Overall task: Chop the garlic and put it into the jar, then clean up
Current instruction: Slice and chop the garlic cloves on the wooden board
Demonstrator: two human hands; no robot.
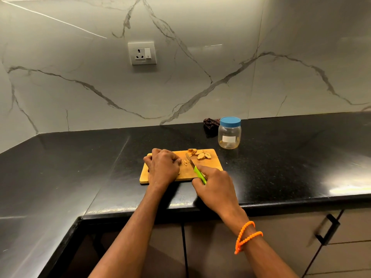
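Where the black counter (pixel 281 157) runs to its front lip, we log a wooden cutting board (pixel 208 167) lying just inside that lip, its near edge close to the drop, with bare dark counter spreading wide to the left and to the right and a marble wall (pixel 80 87) closing the back. Item, left hand (pixel 163 167): it rests knuckles-up on the board's left half, fingers curled under and pressing down on small garlic pieces (pixel 185 161) at the fingertips, forearm coming in from the lower left. Item, right hand (pixel 215 184): it grips the green handle of a knife (pixel 195 167), forefinger laid out along the top, wrist banded with an orange bead bracelet (pixel 248 235). The knife's long axis runs diagonally, handle near and right, blade tip pointing away and left toward the left hand's fingers. Item, larger garlic chunks (pixel 200 154): they are heaped at the board's far edge, just beyond the blade. Item, clear jar (pixel 229 135): it stands upright with its blue lid on, beyond the board's far right corner, apart from it, with a dark cloth (pixel 210 124) just behind.
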